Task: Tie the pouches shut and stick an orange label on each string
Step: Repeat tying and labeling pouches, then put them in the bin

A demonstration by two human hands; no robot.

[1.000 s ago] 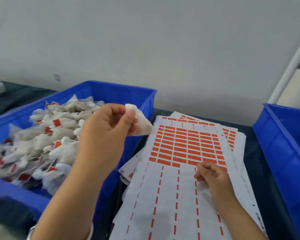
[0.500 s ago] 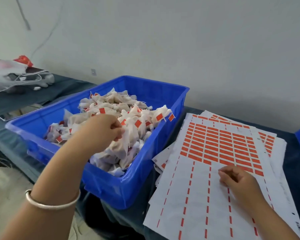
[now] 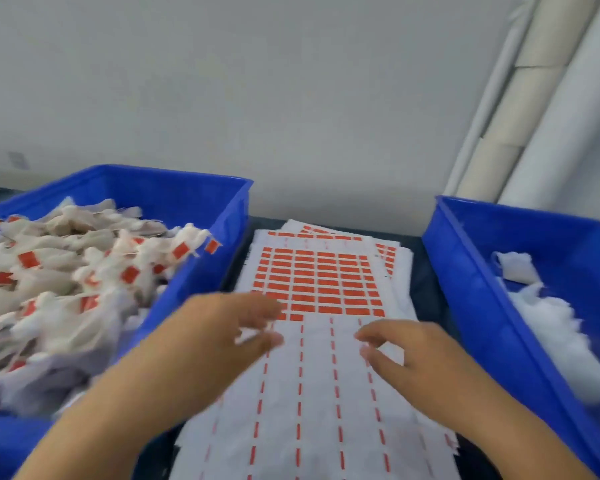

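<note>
Pouches (image 3: 66,271), tied and orange-tagged: heaped in the blue bin (image 3: 201,188) at 9 o'clock. Left hand (image 3: 222,327): fingers loosely spread, nothing held, over the label sheet (image 3: 326,375) at 6 o'clock. Right hand (image 3: 406,348): likewise released, beside it. Untied white pouches (image 3: 541,306): second blue bin (image 3: 465,237), 3 o'clock. Risk: loosely stacked sheets may slide while a label is being peeled, creasing it.

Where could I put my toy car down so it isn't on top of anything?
The dark table strip between the label sheets and the right bin is bare but narrow. The right bin's near-left floor looks partly free beside the white stuffing. The left bin is heaped with pouches, and both hands, left, right, hover over the sheets.
</note>
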